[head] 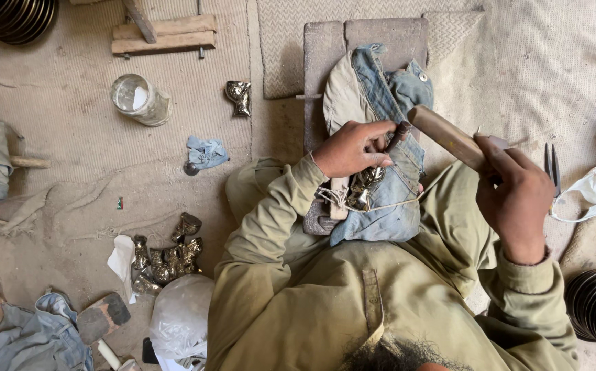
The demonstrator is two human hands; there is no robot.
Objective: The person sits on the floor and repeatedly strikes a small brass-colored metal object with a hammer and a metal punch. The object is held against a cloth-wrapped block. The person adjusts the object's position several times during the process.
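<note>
Head view shows, at frame centre, a small shiny silver metal piece (365, 185) lying on folded blue denim cloth (387, 199), pinned under the left hand (350, 148), whose fingers close around a short dark punch (398, 135). Around it lie a pile of similar metal pieces (167, 257) lower left and a glass jar (140, 99) upper left. Right hand (518, 199) grips a wooden-handled hammer (449, 137), its long axis slanting toward upper left, its head meeting the punch.
</note>
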